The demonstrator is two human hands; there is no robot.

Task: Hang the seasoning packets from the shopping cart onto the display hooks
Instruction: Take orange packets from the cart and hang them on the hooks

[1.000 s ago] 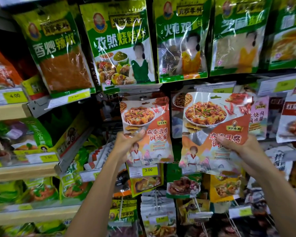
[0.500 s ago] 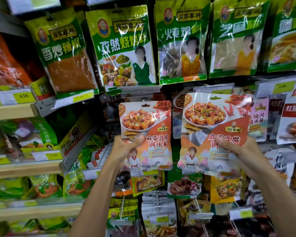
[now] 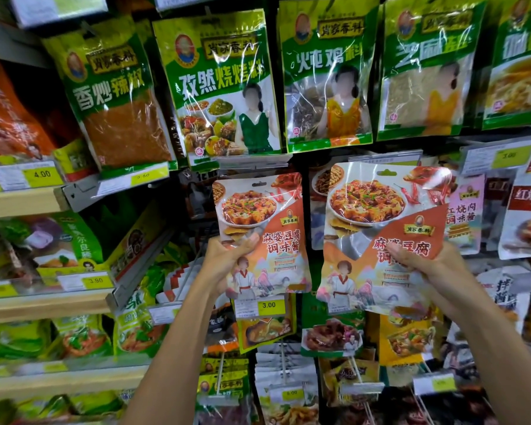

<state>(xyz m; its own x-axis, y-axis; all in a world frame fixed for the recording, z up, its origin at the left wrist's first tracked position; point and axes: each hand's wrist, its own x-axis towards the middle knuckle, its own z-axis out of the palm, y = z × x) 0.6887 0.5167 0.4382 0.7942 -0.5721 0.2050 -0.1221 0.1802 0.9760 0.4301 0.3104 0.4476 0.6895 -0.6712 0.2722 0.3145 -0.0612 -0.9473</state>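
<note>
Below the row of green packets (image 3: 224, 96), the left hand (image 3: 224, 265) grips one orange tofu-sauce packet (image 3: 264, 231); right of it, the right hand (image 3: 426, 268) pinches a second packet (image 3: 377, 228).

Free room and obstacles, shelf face:
- Upper frame: green packets (image 3: 224, 87) hang edge to edge, with no gap to reach through.
- Centre: left hand (image 3: 224, 262) grips the left packet (image 3: 264, 228) and right hand (image 3: 426, 265) grips the right packet (image 3: 380, 225). A narrow upright slot lies between the two, backed by hung stock.
- Left frame: wooden shelves (image 3: 16, 204) with a slanted metal rail (image 3: 141, 259) that juts toward the centre.
- Lower centre: hook rods (image 3: 284, 361) and a price tag (image 3: 259, 306) project forward.
- Open passage: lower middle, between left forearm (image 3: 172, 348) and right forearm (image 3: 488, 332).
</note>
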